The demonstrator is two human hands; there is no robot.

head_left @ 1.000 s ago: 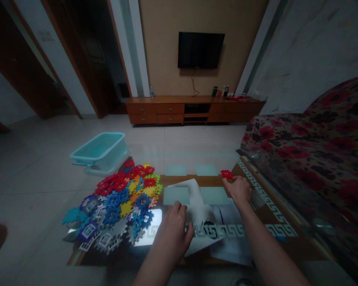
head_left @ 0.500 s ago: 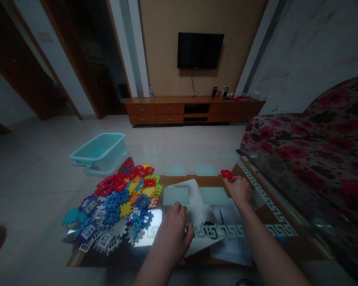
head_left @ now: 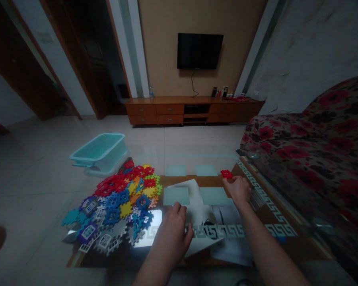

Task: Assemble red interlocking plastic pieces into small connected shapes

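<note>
At the far right part of the glass table (head_left: 193, 217), my right hand (head_left: 238, 190) pinches the near edge of a red interlocking plastic tile (head_left: 226, 174) with notched edges. The tile lies on or just above the tabletop; I cannot tell which. My left hand (head_left: 176, 224) rests near the table's front, its fingers loosely bent and the thumb apart, with nothing visible in it. To its left spreads a heap of interlocking tiles (head_left: 119, 198) in red, blue, yellow, grey and other colours. Some grey and purple ones have window shapes.
A turquoise plastic bin (head_left: 103, 153) stands past the heap at the left. A flower-patterned sofa (head_left: 289, 139) borders the table on the right. Across the floor are a low wooden cabinet (head_left: 170, 113) and a wall-mounted television (head_left: 199, 51).
</note>
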